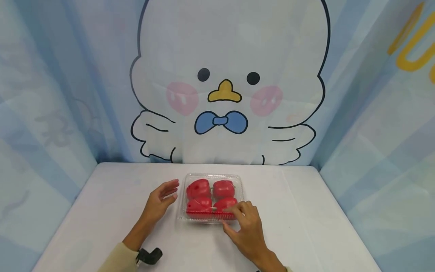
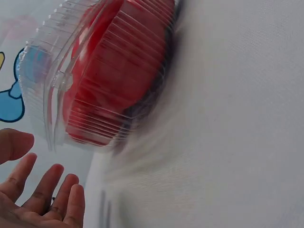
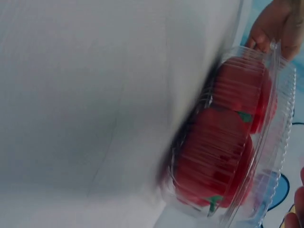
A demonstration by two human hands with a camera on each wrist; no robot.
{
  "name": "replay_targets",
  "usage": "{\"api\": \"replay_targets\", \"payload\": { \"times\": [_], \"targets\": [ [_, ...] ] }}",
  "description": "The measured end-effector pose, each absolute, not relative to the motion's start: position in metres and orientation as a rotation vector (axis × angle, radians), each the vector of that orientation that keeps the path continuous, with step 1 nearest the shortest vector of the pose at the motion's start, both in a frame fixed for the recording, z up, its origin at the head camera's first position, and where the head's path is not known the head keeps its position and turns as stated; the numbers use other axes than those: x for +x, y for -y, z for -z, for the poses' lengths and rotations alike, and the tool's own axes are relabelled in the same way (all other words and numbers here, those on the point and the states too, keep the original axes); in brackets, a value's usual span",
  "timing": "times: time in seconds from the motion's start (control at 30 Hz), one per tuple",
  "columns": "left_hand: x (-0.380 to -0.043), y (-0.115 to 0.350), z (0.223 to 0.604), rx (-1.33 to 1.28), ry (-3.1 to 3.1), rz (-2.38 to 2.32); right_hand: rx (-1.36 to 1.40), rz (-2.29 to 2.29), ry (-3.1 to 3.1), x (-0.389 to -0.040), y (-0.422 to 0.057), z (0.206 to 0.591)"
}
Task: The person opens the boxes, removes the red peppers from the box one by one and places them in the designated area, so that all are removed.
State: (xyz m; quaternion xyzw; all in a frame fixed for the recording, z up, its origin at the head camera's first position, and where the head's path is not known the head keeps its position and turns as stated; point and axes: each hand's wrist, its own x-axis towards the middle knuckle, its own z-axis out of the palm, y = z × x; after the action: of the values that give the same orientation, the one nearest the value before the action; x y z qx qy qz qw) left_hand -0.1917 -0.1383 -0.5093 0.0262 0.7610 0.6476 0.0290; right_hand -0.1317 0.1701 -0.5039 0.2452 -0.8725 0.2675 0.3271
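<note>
A clear plastic clamshell box (image 1: 214,176) stands on the table with its lid down. Inside lie several red bell peppers (image 2: 128,61), green stems (image 3: 245,116) showing through the ribbed wall. My left hand (image 1: 159,198) is held beside the box's left edge, fingers loosely bent with nothing in them. In the left wrist view, a gap separates those fingertips (image 2: 56,171) from the box's rim. Over the front right corner hovers my right hand (image 1: 248,228), thumb and forefinger spread. Only a few right fingertips (image 3: 298,209) enter the right wrist view, beside the lid.
The white-covered table (image 1: 299,211) stretches out around the box. At its back hangs a blue and white curtain (image 1: 289,49) printed with a cartoon bird, and more curtain encloses both sides. A black wrist device (image 1: 150,256) sits by the left sleeve.
</note>
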Motion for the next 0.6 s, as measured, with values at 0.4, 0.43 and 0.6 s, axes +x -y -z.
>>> {"api": "replay_targets", "payload": {
  "times": [0.4, 0.43, 0.6],
  "targets": [
    [-0.19, 0.137, 0.524, 0.053, -2.071, -2.121, 0.653, -0.522, 2.328, -0.127, -0.15, 0.498],
    [-0.189, 0.137, 0.525, 0.053, -2.065, -2.124, 0.648, -0.507, 2.339, -0.126, -0.149, 0.496],
    [-0.188, 0.137, 0.527, 0.064, -2.022, -2.154, 0.626, -0.459, 2.374, -0.127, -0.148, 0.493]
  ]
}}
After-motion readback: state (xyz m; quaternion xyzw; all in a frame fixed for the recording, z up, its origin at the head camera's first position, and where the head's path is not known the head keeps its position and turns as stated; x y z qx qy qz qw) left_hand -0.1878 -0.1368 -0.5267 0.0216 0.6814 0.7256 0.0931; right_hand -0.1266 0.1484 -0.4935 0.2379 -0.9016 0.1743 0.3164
